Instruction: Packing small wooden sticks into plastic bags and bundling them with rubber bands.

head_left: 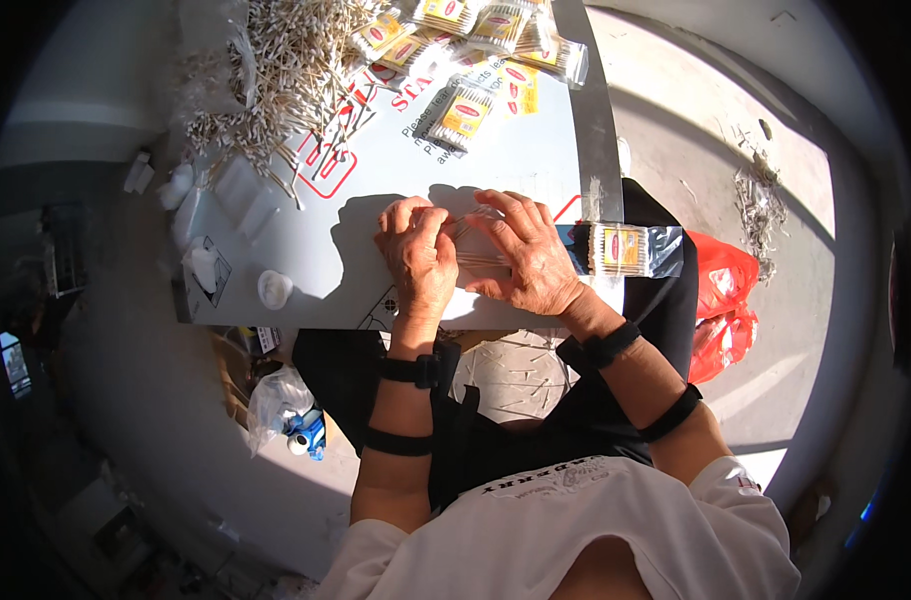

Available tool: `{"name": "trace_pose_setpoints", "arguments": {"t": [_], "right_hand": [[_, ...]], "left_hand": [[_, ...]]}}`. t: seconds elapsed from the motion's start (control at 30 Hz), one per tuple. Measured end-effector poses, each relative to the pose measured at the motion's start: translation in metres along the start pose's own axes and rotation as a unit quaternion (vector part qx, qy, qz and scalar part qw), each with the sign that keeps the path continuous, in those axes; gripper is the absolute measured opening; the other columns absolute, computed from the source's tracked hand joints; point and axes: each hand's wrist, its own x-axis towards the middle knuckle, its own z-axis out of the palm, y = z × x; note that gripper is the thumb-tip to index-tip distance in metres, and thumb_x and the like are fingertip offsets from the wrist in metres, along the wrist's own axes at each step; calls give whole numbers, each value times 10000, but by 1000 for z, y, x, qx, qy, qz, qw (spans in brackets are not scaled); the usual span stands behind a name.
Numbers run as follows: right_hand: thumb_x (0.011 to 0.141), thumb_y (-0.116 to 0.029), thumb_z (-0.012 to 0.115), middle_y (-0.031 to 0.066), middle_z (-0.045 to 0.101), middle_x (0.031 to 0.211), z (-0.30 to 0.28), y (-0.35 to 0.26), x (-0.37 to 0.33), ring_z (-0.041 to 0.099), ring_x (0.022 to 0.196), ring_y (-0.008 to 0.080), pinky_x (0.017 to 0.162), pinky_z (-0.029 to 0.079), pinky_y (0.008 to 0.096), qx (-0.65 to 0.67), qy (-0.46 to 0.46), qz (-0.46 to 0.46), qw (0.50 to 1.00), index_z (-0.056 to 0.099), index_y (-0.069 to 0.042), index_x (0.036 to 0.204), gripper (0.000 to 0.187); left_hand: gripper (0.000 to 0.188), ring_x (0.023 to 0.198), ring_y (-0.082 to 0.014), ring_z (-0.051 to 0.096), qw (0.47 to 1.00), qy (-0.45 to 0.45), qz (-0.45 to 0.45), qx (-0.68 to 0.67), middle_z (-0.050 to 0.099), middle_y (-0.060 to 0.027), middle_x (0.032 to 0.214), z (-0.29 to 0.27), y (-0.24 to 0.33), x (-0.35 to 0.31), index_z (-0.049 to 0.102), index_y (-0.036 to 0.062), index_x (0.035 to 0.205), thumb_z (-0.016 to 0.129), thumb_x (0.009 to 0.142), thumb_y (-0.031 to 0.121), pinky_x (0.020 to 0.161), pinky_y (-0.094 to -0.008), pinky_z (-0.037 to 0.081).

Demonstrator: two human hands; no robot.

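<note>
Both my hands work over the near part of the white table [356, 290]. Between them is a bundle of cotton swabs [479, 250] in what looks like a clear plastic bag. My left hand [418, 258] grips the bundle's left side with curled fingers. From the other side, my right hand [526, 252] closes on it, thumb below and fingers above. A filled pack of cotton swabs [619, 249] with a yellow label lies just right of my right hand, at the table's right edge.
A large heap of loose cotton swabs [286, 75] covers the far left. Filled swab packs [501, 25] lie at the far side, with one pack [463, 114] nearer. A small round white container [275, 289] stands near the front left edge. Red bags [724, 310] sit on the floor at right.
</note>
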Motion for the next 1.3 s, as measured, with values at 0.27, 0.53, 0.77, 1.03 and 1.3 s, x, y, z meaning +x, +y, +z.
{"name": "trace_pose_setpoints", "arguments": {"t": [0.27,0.53,0.77,1.03,1.3], "right_hand": [[635,-370,814,131,458,1400,1,3,-3,443,1278,330,1031,350,475,-32,-29,7,999,563,-33,1245,741],[694,-409,781,136,468,1382,0,1,2,452,1263,327,1024,354,466,-25,-26,5,999,589,-11,1203,674],[736,-447,763,128,472,1388,1,3,0,458,1250,331,1017,354,467,-27,-30,5,999,588,-43,1198,638],[723,-417,777,128,473,1388,1,2,1,457,1255,330,1017,354,464,-32,-33,5,999,593,-47,1186,621],[695,-357,793,125,468,1379,-2,0,1,447,1264,325,1042,342,466,-22,-31,12,999,604,-26,1168,608]], "left_hand": [[232,1017,-294,517,997,16,2,-70,575,-64,983,-5,-10,20,612,91,867,706,680,-8,901,-433,385],[322,1024,-351,507,968,129,-129,171,568,-114,1016,-17,-74,100,612,102,958,779,724,246,863,-478,437],[133,990,-355,528,965,32,-181,188,584,-127,985,-17,-85,115,644,108,775,722,764,216,833,-491,457],[111,991,-363,538,959,71,-134,240,611,-140,967,-4,-96,99,624,57,829,669,819,158,851,-482,452],[89,954,-363,532,980,93,-96,146,609,-144,941,-14,-87,74,573,39,809,649,834,78,845,-467,436]]}}
